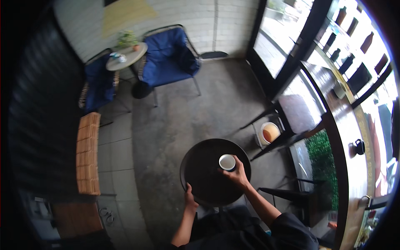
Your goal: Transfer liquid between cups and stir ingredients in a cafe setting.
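Observation:
A round black serving tray [203, 175] is held out level in front of my body. My left hand [190, 197] grips its near left rim, thumb on top and the other fingers hidden beneath. On the tray's right half is a cup [227, 162] with a pale inside and a darker outer wall. My right hand [236, 174] wraps around the cup from the right, fingers on the far side and thumb on the near side. Whether the cup's base touches the tray cannot be made out.
A wooden counter [353, 175] along the right carries a black mug [360, 147] and a light cup [339, 89]. Beside it are a stool [295, 112] and a bucket [270, 132]. Blue-cushioned chairs [170, 59] flank a small round table [132, 57]. A glass door [281, 34] is ahead right.

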The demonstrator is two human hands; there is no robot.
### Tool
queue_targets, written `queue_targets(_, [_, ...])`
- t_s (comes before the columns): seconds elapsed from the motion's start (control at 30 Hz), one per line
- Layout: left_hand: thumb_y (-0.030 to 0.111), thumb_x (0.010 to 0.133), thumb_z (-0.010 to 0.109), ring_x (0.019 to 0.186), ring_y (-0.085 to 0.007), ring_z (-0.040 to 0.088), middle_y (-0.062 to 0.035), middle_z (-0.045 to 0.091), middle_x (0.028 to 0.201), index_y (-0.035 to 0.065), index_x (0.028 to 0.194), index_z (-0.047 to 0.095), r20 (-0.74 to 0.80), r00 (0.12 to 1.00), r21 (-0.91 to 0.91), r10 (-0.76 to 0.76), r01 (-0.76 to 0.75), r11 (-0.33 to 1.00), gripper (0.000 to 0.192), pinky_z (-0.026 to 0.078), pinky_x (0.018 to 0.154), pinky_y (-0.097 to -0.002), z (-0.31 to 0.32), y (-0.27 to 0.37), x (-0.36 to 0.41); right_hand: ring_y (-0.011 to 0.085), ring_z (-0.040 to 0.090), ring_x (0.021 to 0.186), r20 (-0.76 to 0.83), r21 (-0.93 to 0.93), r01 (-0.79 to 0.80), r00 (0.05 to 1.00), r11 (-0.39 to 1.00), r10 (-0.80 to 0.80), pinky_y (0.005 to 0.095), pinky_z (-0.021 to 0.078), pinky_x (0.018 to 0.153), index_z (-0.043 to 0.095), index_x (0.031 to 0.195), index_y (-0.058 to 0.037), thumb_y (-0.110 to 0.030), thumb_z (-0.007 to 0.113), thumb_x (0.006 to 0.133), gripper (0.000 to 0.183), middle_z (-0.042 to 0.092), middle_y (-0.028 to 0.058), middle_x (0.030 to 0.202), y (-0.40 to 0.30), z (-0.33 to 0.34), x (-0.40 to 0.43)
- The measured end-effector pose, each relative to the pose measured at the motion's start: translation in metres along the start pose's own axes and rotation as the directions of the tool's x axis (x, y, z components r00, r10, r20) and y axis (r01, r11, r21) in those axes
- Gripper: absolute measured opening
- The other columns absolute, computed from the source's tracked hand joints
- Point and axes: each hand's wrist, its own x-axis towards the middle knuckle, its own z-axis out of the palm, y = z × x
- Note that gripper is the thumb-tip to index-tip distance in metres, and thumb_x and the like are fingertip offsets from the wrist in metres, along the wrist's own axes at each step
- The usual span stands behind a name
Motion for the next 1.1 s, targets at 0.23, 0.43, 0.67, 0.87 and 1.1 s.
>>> queue_targets(0.23, [0.051,0.093,0.049,0.124,-0.0284,0.049,-0.0137,0.045,0.139,-0.0007,0.14,0.034,-0.101,0.956,-0.12,0.275,-0.287,0.95,0.071,0.043,0.102,-0.0434,-0.087,0.042,-0.098,0.0263,0.063,0.104,0.477,0.045,0.135,0.868,0.99,-0.14,0.0362,0.0475,0.091,0.052,0.117,0.002,-0.012,0.084,0.056,0.07,0.066,0.0156,0.104,-0.068,0.13,-0.05])
queue_targets(0.43, [0.045,0.092,0.055,0.121,-0.03,0.051,-0.0154,0.047,0.136,-0.002,0.14,0.031,-0.314,0.846,-0.321,0.431,-0.522,0.79,0.071,0.044,0.1,-0.0436,-0.129,0.093,-0.186,0.0374,0.057,0.111,0.712,0.133,0.334,0.623,0.933,-0.324,0.0441,0.0442,0.094,0.045,0.125,0.0024,-0.025,0.088,0.057,0.085,0.061,0.0205,0.114,-0.049,0.254,-0.064])
queue_targets(0.67, [0.042,0.092,0.058,0.116,-0.0305,0.054,-0.0159,0.051,0.13,-0.0022,0.136,0.038,-0.656,0.586,-0.421,0.476,-0.807,0.414,0.065,0.047,0.096,-0.0446,-0.21,0.132,-0.23,0.0315,0.061,0.103,0.908,0.31,0.522,0.084,0.795,-0.41,0.0432,0.0448,0.09,0.048,0.12,-0.0019,-0.028,0.087,0.062,0.075,0.061,0.0148,0.107,-0.181,0.411,-0.106])
queue_targets(0.87, [0.041,0.091,0.06,0.113,-0.0312,0.055,-0.018,0.052,0.126,-0.003,0.133,0.04,-0.869,0.334,-0.272,0.366,-0.939,0.211,0.064,0.049,0.093,-0.0452,-0.263,0.198,-0.294,0.0279,0.063,0.101,0.861,0.506,0.342,-0.248,0.792,-0.443,0.0369,0.0492,0.088,0.052,0.117,-0.0013,-0.016,0.083,0.064,0.063,0.063,0.015,0.107,-0.235,0.559,-0.155])
queue_targets(1.1, [0.04,0.092,0.058,0.11,-0.0318,0.056,-0.0191,0.054,0.122,-0.0053,0.129,0.041,-0.97,0.118,-0.135,0.211,-0.989,-0.064,0.061,0.052,0.089,-0.047,-0.33,0.236,-0.347,0.0249,0.061,0.105,0.63,0.622,0.178,-0.692,0.763,-0.353,0.0352,0.0465,0.092,0.053,0.116,-0.0054,-0.012,0.083,0.062,0.062,0.062,0.0101,0.11,-0.291,0.702,-0.236])
